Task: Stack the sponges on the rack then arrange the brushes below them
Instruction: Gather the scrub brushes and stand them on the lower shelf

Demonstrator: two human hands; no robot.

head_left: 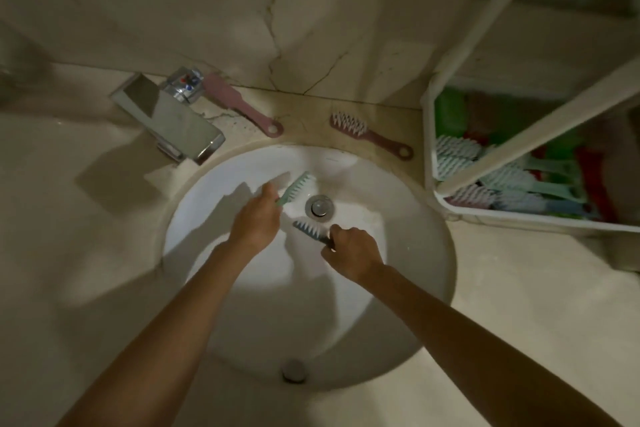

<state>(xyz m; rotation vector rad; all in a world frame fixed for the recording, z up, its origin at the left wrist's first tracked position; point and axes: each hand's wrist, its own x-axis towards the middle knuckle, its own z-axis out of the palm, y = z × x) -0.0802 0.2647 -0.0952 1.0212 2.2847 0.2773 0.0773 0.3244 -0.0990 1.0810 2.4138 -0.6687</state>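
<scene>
Over the white sink [415, 274], my left hand [256, 218] grips the handle of a mint-green brush [298, 187], bristles pointing right. My right hand [353, 253] holds a dark blue brush [308, 228] by its handle, head pointing left near the drain [319, 205]. Two pink brushes lie on the counter behind the basin: one [239, 104] bristles down beside the tap, one [367, 133] bristles up. The white rack [431, 135] stands at the right. Several brushes [512, 184] lie in its lower tray, with green sponges [450, 111] and red ones behind them.
A chrome tap [173, 118] juts over the basin's left rim. The cracked wall [277, 45] rises behind the beige counter [519, 305]. A slanting white bar of the rack [540, 135] crosses above the tray.
</scene>
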